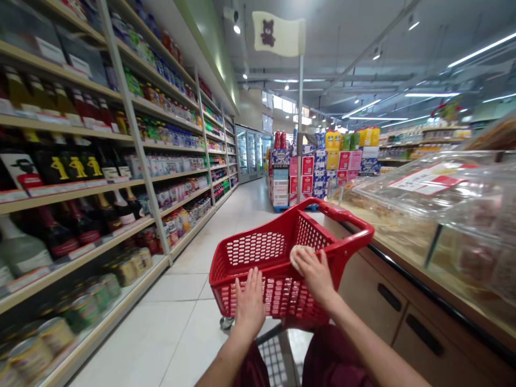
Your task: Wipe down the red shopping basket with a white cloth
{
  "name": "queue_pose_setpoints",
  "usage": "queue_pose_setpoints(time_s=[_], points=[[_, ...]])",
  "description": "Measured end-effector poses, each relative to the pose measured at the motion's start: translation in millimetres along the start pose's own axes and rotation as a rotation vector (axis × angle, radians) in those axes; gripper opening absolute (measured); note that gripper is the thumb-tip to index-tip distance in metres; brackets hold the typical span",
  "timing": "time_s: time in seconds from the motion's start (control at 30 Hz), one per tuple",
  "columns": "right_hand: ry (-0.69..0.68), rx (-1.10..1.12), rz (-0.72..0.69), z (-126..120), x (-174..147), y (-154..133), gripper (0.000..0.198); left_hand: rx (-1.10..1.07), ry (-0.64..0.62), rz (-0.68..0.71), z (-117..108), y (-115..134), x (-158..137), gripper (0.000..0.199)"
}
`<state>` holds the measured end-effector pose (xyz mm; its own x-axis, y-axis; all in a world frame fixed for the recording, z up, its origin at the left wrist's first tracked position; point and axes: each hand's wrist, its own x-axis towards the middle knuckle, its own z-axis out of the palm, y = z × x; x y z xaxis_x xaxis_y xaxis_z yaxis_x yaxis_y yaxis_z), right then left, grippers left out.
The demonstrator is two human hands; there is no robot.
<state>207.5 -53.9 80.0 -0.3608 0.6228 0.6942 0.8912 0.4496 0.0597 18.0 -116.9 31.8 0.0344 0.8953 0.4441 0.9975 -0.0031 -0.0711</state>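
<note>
A: What setting is shown?

B: A supermarket aisle with a pale tiled floor [177,312]. Left: tiered shelving [131,118] stocked with bottles and, on the lowest tier, cans [56,333]. Rear: glass-door refrigerators [246,150]. Centre: stacked cartons [308,172] beneath a cream flag [288,37] bearing 1 brown bear.

A: And the right margin?

B: A wood-fronted counter [374,285] carrying clear plastic food containers [439,177]. Its front shows 2 dark recessed pulls.

A: Identify the principal object.

B: A red plastic shopping cart [276,272] with perforated basket walls, standing directly before the person, between shelving and counter. Its looped handle [357,234] lies to the right, beside the counter; 1 caster [226,322] is visible at lower left.

A: Describe the 2 hands.

B: The right hand [317,271] bears on the cart's near rim toward the handle end, its fingers curved over a cream cloth [297,258] and grasping it against the plastic. The left hand [250,301] is unclenched and holds nothing; its fingers lie extended over the near wall.

A: Is the left hand pressing there?

B: That cannot be told. Maroon trousers [336,355] appear below both forearms.
</note>
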Motion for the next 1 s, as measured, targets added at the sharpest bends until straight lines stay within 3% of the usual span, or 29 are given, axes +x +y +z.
queue_pose_setpoints(time_s=[0.07, 0.13, 0.2, 0.33, 0.4, 0.6, 0.67, 0.83, 0.9, 1.0], points=[[0.051, -0.048, 0.127, -13.7, -1.2, 30.9, 0.046, -0.004, 0.006, -0.012, 2.1, 2.3, -1.0, 0.063], [0.082, -0.087, 0.217, -18.9, -2.5, 43.3, 0.049, -0.011, 0.014, -0.042, 2.9, 6.5, -1.0, 0.064], [0.071, -0.09, 0.194, -12.3, -4.9, 32.5, 0.049, -0.017, 0.021, -0.07, 2.8, 10.6, -0.4, 0.064], [0.035, -0.014, -0.051, 12.5, -10.2, -10.2, 0.043, 0.001, 0.026, -0.06, 2.2, 11.7, -0.3, 0.066], [0.043, 0.003, -0.085, 13.4, -11.3, -8.9, 0.042, 0.015, 0.031, -0.04, 2.1, 10.0, -0.9, 0.067], [0.124, -0.129, 0.219, -19.0, -7.9, 62.0, 0.048, 0.003, -0.003, -0.066, 1.2, 14.8, -0.6, 0.065], [0.114, -0.137, 0.221, -16.8, -8.4, 58.1, 0.048, 0.009, -0.006, -0.074, 0.2, 17.7, -0.1, 0.065], [-0.024, -0.011, -0.03, 5.5, -9.0, 5.9, 0.04, 0.024, -0.014, -0.055, -3.6, 16.4, -0.5, 0.063], [-0.038, -0.002, -0.022, 1.1, -5.7, 8.5, 0.041, 0.034, -0.011, -0.039, -4.5, 14.7, -0.8, 0.063], [0.004, -0.056, 0.143, -17.3, 1.1, 39.8, 0.047, 0.023, -0.029, -0.048, -4.2, 15.9, -0.3, 0.064]])
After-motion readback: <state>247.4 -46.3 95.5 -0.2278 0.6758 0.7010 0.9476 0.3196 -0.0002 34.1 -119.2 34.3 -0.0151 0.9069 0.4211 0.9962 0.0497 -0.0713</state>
